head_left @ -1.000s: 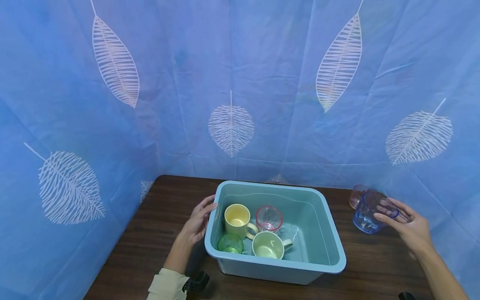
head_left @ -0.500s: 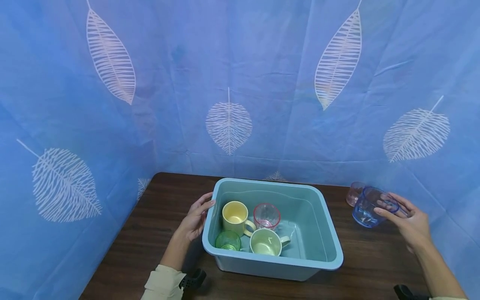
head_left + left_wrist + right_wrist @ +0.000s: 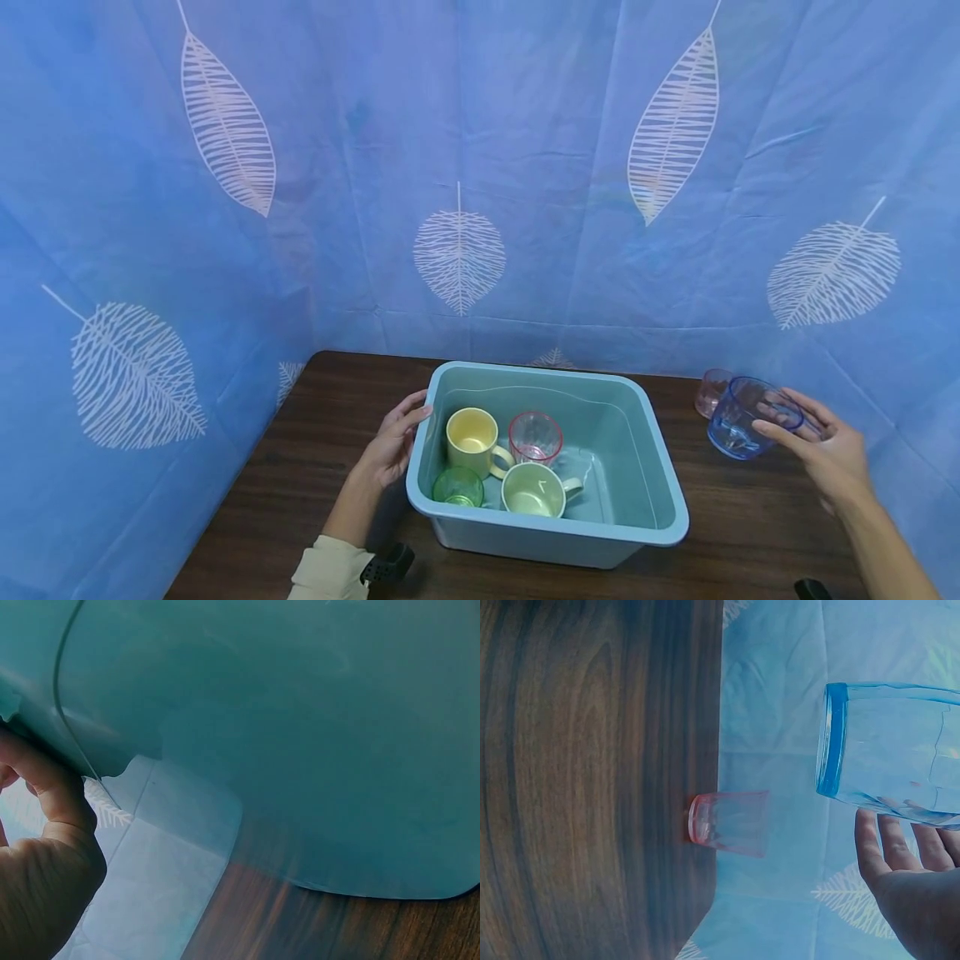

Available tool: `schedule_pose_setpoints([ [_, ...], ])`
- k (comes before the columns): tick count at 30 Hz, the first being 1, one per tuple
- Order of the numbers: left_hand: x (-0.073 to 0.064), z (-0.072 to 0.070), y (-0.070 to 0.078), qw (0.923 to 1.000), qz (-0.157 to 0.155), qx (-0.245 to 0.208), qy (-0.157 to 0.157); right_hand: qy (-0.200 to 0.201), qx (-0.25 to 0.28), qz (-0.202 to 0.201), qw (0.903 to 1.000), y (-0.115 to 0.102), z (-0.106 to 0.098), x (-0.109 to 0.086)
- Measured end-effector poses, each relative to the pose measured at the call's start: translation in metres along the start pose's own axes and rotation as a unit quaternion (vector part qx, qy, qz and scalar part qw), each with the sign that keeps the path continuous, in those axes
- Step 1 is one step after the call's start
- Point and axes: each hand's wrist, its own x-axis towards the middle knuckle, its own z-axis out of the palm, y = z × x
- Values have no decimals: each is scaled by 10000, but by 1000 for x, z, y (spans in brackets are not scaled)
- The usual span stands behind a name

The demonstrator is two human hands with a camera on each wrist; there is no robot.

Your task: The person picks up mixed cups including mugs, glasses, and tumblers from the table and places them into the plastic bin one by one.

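My right hand [image 3: 832, 446] holds a clear blue glass [image 3: 750, 421] at the right of the table, thumb on the near side and fingers on the far side. In the right wrist view the blue glass [image 3: 900, 750] appears raised off the tabletop. Just behind it a small pink glass [image 3: 712, 393] stands on the table. My left hand [image 3: 390, 446] grips the left rim of a light blue plastic basin [image 3: 555, 533]. The left wrist view shows the basin's wall [image 3: 300, 735] and part of the left hand [image 3: 45, 847]; some fingers are hidden.
Inside the basin are a yellow mug [image 3: 472, 437], a red-rimmed clear glass [image 3: 536, 437], a green glass [image 3: 457, 487] and a pale green mug [image 3: 534, 492]. The dark wooden table [image 3: 300, 467] ends at a blue leaf-print curtain [image 3: 525, 167].
The blue glass has risen slightly and shifted a little right in my right hand. My left hand stays on the basin's rim, and the basin's contents look unchanged.
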Motion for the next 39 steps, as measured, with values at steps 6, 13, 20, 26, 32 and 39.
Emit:
schedule_pose_setpoints([
  [6,0,0,-1,9999,51,-23,-88,168,-698,56,9974,-5,4,-4],
  [13,0,0,-1,10000,2,-30,-22,136,-555,23,9984,-9,9,-7],
  [20,0,-1,-3,9999,60,79,20,-8,-338,-138,9993,-12,12,-8],
  [26,1,0,-1,9999,29,96,8,-43,36,-209,9998,-12,16,-11],
  [32,1,0,0,9999,45,83,-74,87,-25,-220,9997,-14,21,-11],
  [39,-1,-1,-2,9999,99,84,-92,11,-77,-375,9993,-17,24,-10],
])
